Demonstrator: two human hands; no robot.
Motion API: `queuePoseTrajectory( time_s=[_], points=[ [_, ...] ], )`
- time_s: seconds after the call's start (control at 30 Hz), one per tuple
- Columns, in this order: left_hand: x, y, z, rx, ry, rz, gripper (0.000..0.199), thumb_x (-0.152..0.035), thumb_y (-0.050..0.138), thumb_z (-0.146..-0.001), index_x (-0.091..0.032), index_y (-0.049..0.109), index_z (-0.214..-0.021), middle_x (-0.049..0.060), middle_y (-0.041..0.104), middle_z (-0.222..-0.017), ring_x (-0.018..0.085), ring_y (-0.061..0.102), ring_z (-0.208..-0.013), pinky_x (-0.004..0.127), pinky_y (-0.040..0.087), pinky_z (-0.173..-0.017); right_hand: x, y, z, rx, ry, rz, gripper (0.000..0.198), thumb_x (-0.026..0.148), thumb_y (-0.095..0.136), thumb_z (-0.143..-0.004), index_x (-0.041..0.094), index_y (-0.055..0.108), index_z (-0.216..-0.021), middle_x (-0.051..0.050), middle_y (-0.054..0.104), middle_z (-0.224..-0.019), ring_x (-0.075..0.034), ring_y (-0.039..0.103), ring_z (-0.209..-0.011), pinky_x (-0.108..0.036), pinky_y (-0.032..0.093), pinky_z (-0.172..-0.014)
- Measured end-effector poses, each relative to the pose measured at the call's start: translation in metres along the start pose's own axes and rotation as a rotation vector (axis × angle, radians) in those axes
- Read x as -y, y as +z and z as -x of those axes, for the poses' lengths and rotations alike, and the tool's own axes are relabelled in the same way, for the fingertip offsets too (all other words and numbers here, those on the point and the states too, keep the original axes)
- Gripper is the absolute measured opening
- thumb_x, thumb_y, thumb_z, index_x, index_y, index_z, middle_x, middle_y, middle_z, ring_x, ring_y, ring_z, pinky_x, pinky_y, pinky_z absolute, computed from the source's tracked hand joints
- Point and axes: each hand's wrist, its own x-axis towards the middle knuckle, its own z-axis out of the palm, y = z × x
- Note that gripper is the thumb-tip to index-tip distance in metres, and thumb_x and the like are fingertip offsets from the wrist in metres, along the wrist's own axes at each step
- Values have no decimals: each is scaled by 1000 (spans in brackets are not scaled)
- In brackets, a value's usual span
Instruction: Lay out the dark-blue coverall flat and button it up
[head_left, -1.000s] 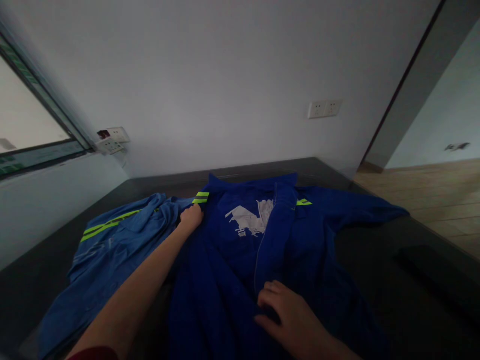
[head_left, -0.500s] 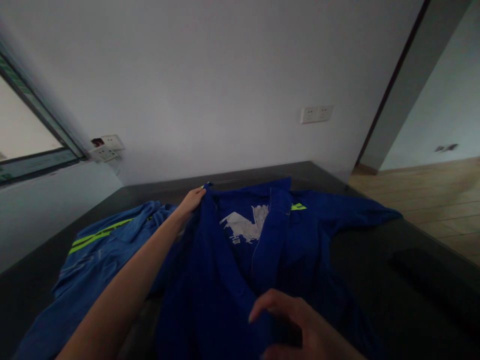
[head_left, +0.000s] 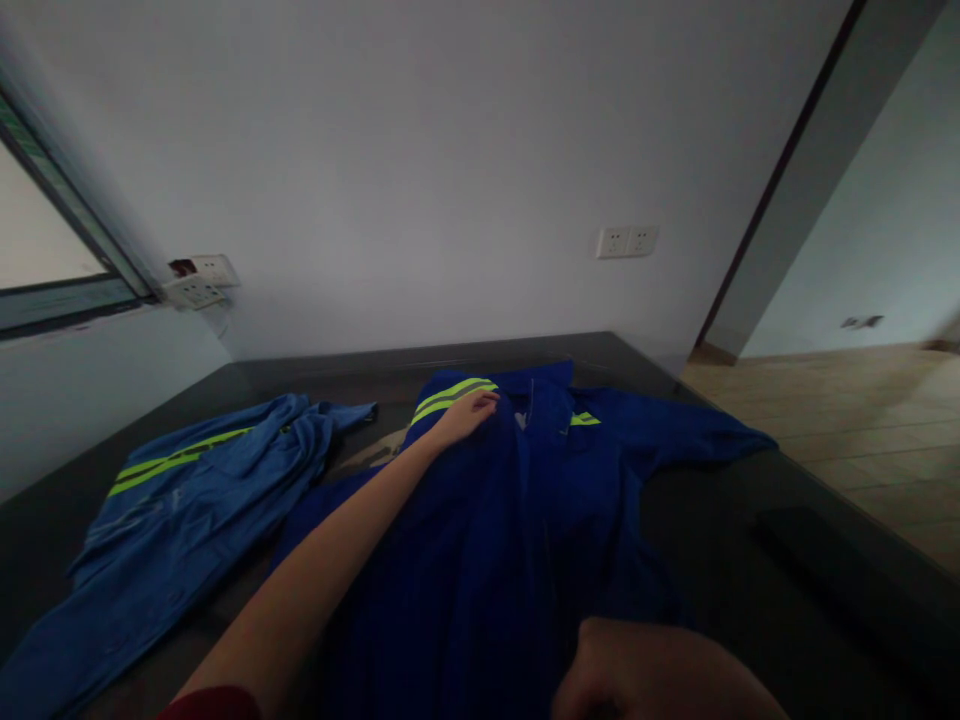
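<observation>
Head view: the jacket [head_left: 480, 500] lies on the worktop [head_left: 705, 510], right of a paler garment [head_left: 195, 500]. The left hand [head_left: 469, 415] touches it by the yellow stripes [head_left: 442, 398], fingers curled; I cannot tell whether they grip. The right hand [head_left: 656, 665] is near its lower front, finger state unclear.

A dark worktop [head_left: 330, 372]. Under the left hand [head_left: 471, 414] lies a deep-blue jacket [head_left: 480, 500] with yellow-green bands, one sleeve stretched out to that hand's right. Well to the left hand's left lies a rumpled, paler blue garment [head_left: 195, 510] (also banded yellow-green). Right of the right hand [head_left: 652, 668] lies a black object [head_left: 832, 585], too dim to identify.
</observation>
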Motion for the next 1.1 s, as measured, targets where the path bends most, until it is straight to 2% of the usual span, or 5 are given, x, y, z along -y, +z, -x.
queuePoseTrajectory(
  time_s=[0.17,0.37,0.57,0.9,1.1],
  points=[
    [4,-90,64,-66,1,-111,37,-42,55,-81,-16,60,-107,10,68,-104,23,64,-97,40,47,-93,10,-8,2,-200,72,-133,28,38,56,-87,17,74,-91,2,59,-61,-6,46,-45,-14,32,-42],
    [41,-185,167,38,-278,-682,44,-50,47,-78,-19,63,-105,9,68,-107,27,63,-100,41,47,-92,8,-16,-11,-537,31,-133,36,43,44,-93,16,67,-89,2,56,-59,-8,48,-48,-18,34,-46],
    [68,-192,221,62,-305,-789,51,-57,52,-75,-18,62,-105,13,62,-115,29,57,-109,41,40,-99,3,-53,-54,-699,-137,284,22,31,49,-93,19,67,-88,-4,66,-88,-17,60,-82,-28,45,-75],
    [54,-178,204,-46,-348,-690,27,-48,56,-71,-21,51,-71,1,60,-75,22,57,-78,32,47,-74,-78,-78,-144,-809,22,682,52,41,49,-92,15,48,-136,-16,43,-144,-27,36,-135,-44,32,-109],
    [23,-248,200,-569,-493,-340,25,-35,63,-69,-18,54,-86,-3,62,-67,17,60,-66,26,50,-59,-94,-69,-148,-801,62,750,57,47,46,-93,15,45,-139,-16,41,-145,-28,33,-137,-45,29,-111]
  ],
)
